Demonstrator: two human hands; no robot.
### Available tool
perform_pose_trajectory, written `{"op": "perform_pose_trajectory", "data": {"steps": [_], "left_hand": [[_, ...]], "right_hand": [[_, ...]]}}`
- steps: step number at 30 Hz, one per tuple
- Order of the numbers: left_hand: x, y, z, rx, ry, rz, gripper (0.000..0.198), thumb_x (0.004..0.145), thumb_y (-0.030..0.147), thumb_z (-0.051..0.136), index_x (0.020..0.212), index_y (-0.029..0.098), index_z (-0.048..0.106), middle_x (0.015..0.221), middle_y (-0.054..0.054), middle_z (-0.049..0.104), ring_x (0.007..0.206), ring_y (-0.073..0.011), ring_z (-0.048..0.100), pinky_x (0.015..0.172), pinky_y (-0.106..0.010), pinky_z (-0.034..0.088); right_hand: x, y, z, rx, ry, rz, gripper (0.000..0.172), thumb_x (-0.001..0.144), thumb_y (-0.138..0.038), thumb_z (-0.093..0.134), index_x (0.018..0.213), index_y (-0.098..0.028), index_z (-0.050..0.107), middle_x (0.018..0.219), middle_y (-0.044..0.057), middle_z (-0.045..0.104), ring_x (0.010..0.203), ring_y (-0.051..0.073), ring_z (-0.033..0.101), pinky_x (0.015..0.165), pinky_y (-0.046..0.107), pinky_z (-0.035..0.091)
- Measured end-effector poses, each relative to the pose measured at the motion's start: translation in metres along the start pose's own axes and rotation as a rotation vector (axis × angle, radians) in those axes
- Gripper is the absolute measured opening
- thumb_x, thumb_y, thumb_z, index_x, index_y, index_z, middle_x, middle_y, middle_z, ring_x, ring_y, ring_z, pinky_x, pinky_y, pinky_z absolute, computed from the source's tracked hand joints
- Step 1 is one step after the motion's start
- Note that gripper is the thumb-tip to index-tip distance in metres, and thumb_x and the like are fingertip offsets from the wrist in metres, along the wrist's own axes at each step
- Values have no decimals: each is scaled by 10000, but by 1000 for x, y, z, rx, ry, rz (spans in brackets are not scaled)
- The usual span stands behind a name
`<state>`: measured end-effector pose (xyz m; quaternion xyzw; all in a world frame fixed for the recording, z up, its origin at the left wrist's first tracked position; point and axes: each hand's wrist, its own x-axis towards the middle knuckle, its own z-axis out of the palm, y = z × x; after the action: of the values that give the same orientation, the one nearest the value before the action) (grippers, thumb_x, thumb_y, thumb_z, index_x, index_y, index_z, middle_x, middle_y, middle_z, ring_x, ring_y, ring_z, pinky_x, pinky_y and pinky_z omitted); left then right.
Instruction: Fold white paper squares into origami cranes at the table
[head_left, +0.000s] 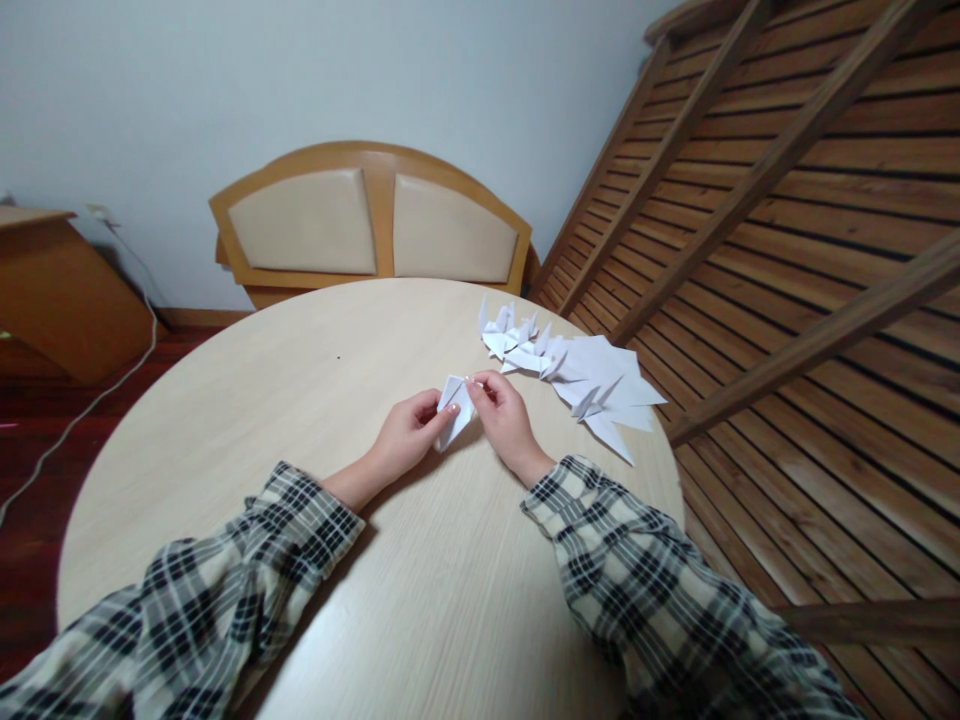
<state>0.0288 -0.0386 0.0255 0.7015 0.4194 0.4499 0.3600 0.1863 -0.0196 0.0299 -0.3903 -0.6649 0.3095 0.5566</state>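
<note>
A small folded piece of white paper [456, 410] is held just above the round pale wooden table [300, 400], near its middle. My left hand [407, 436] pinches its left side with curled fingers. My right hand [505, 415] pinches its right top edge between thumb and fingertips. Both arms wear black-and-white plaid sleeves.
Several folded white paper figures [521, 342] and flat folded paper pieces [607, 395] lie at the table's right edge. A wooden chair with beige padding [371, 220] stands behind the table. A slatted wooden frame [787, 250] leans at the right. A brown cabinet [52, 290] and a cable are at the left.
</note>
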Motion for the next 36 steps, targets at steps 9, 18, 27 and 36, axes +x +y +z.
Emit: {"op": "perform_pose_trajectory", "data": {"steps": [9,18,27,36], "left_hand": [[-1,1,-2,136,-40,28,301,891,427,507,757,163,563,664,10,529,608,-128,466,565,-247,348],[-2,2,0,157,-118,30,290,851,441,571,817,154,601,681,-7,585,614,-137,501,565,-251,365],[1,-4,-1,-88,-31,-41,281,853,403,573,892,128,619,765,-59,661,660,-148,583,599,-263,438],[2,-3,-1,-99,-41,-45,268,848,392,571,836,127,610,731,-47,649,651,-142,577,604,-263,442]], "right_hand": [[0,-1,1,67,-37,52,200,885,-382,536,770,-219,528,754,-5,534,723,150,514,672,286,429],[4,-4,0,158,36,106,215,862,-399,548,746,-221,518,708,-15,524,689,143,502,661,274,436],[3,-1,2,201,38,171,298,896,-505,484,826,-222,544,810,5,546,762,142,531,745,292,455],[4,9,-2,148,62,127,282,882,-466,521,757,-213,531,732,-15,520,722,137,495,712,273,419]]}}
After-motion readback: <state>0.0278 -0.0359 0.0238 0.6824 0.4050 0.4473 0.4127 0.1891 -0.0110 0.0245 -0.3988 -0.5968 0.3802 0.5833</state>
